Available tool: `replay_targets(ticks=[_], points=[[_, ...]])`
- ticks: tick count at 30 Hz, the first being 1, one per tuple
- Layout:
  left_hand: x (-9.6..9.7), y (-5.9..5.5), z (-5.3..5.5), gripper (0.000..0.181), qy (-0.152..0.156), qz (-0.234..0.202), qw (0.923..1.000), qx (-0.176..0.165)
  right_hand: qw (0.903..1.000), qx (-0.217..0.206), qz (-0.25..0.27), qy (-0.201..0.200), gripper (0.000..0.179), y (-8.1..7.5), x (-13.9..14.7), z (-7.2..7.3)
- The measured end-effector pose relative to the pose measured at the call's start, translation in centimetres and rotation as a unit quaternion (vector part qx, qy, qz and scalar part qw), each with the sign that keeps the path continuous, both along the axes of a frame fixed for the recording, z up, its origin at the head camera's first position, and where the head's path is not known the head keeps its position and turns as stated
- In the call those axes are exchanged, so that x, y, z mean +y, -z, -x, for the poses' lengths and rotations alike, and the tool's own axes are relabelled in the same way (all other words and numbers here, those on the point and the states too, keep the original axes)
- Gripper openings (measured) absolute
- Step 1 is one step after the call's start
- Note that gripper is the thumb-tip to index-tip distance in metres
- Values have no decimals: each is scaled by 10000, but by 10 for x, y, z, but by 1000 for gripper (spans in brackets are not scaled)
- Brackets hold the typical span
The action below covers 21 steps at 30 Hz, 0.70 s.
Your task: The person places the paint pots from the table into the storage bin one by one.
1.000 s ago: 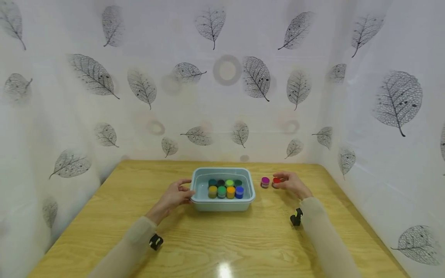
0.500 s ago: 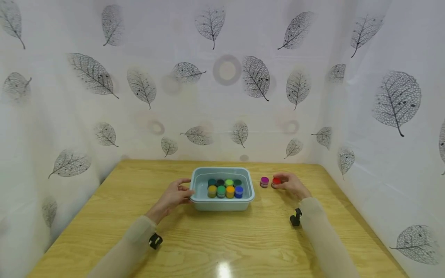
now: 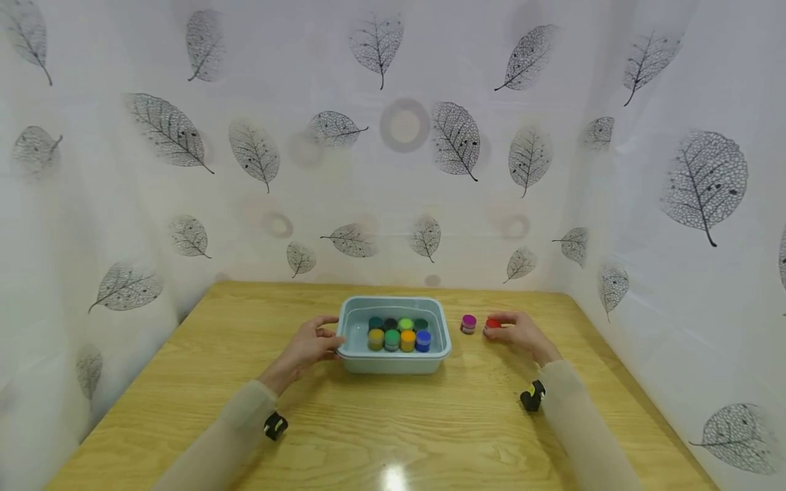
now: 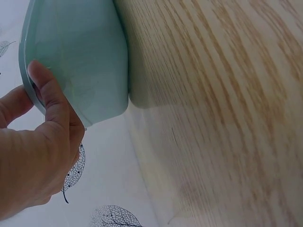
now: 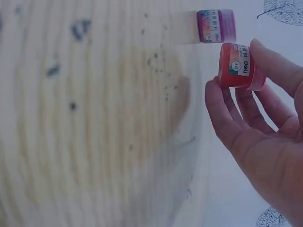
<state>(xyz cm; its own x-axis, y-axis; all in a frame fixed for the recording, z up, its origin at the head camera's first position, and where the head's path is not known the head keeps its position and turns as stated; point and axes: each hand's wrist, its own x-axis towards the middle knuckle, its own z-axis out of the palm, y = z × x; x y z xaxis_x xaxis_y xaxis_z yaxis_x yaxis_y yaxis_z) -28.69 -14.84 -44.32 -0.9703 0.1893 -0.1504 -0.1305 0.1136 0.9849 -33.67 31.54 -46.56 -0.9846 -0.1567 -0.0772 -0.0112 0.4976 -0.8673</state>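
My left hand (image 3: 306, 349) pinches the left rim of a light blue plastic basin (image 3: 393, 365); in the left wrist view the thumb lies on the basin's outer wall (image 4: 90, 61). Between the thumb and fingers of my right hand (image 3: 523, 335) is a small paint jar with a red lid (image 3: 492, 325). The right wrist view shows this red paint jar (image 5: 236, 65) labelled "deli", held sideways on to the camera and slightly off the table. Just left of it stands a purple paint jar (image 3: 469, 324), untouched.
Several paint jars in greens, yellow, orange and blue, such as the blue jar (image 3: 423, 341), stand in two rows inside the basin, toward its right. Dark specks mark the wooden table (image 3: 393, 423). A leaf-print curtain (image 3: 276, 198) surrounds the table's back and sides.
My right hand has shifted slightly right and toward me with the red paint jar, widening the gap to the purple jar. My left hand stays on the basin rim.
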Motion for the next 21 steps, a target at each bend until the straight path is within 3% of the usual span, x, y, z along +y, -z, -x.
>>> replay_targets(ticks=[6,21], points=[[0,-1,0,58,-43,57,10000,-6,9981,-206,555,-175,66,-7,-3,-5],[1,0,0,59,-85,19,9999,-52,9929,-404,964,-570,61,-22,-27,-14]])
